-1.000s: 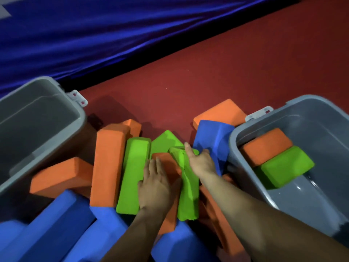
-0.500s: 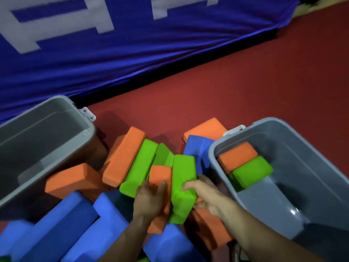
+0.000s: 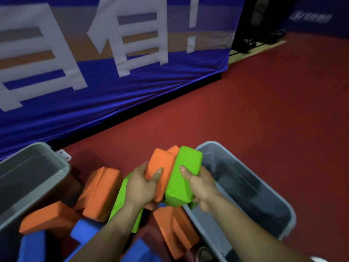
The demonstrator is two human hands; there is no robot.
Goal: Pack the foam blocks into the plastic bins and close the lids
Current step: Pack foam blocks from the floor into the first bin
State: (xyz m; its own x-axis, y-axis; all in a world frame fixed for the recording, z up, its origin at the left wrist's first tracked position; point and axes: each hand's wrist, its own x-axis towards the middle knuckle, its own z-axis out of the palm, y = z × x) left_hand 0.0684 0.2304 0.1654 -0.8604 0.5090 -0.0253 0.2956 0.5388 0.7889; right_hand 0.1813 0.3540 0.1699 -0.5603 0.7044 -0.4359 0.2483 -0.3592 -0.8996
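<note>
Held items, two: we grip an orange foam block (image 3: 160,173) in our left hand (image 3: 140,185), fingers curled around its near end with the thumb across its face, and a green foam block (image 3: 184,176) in our right hand (image 3: 203,184), clasped the same way; the two blocks press side by side, raised above the pile and at the near left rim of the right grey plastic bin (image 3: 264,188). Bins, two: the right one stands open, its contents blurred; the left grey plastic bin (image 3: 32,178) stands open too, a white latch (image 3: 64,155) at its corner, nothing visible inside. Loose blocks between the bins: an orange pair (image 3: 98,193) leaning together, one orange block (image 3: 47,216) by the left bin, a green block (image 3: 122,197) under our left forearm, two orange blocks (image 3: 173,229) against the right bin's wall, and blue blocks (image 3: 83,231) nearest us. Surroundings: red floor (image 3: 245,110); blue banner (image 3: 94,72) with white characters.
</note>
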